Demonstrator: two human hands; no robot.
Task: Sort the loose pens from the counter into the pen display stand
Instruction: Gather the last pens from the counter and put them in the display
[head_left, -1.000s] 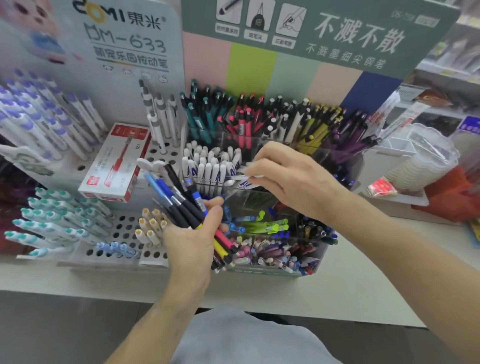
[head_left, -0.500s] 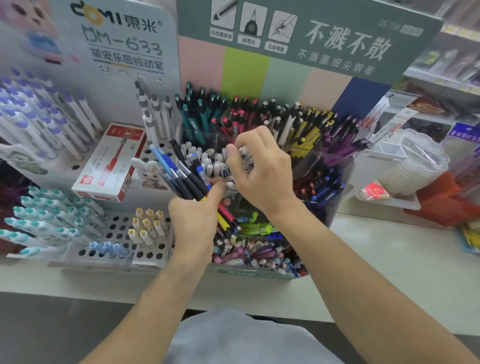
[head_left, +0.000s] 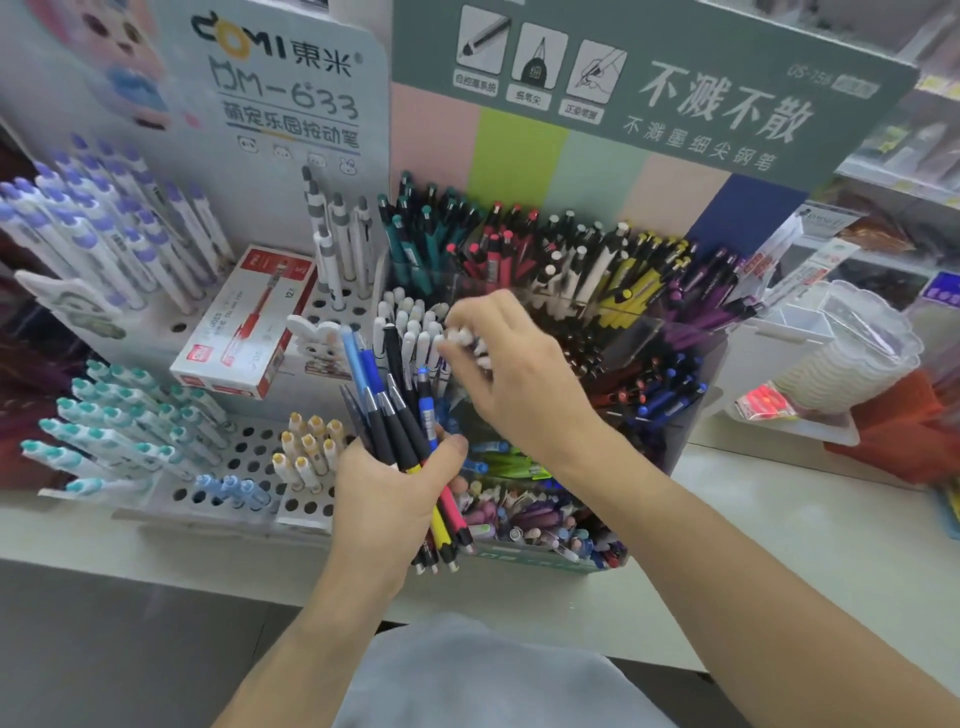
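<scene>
Left hand (head_left: 395, 493): forearm enters from bottom centre, wrist straight, fingers and thumb curled tight, gripping a bundle. Right hand (head_left: 514, 374): forearm crosses in from lower right, wrist bent, back of hand up, fingers curled downward; blurred, grasp not resolvable.

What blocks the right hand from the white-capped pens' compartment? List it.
Nothing visible does. The right hand is already at the white-capped pens, its blurred fingers curled among their caps. The left hand grips the pen bundle beside and below it.
</scene>
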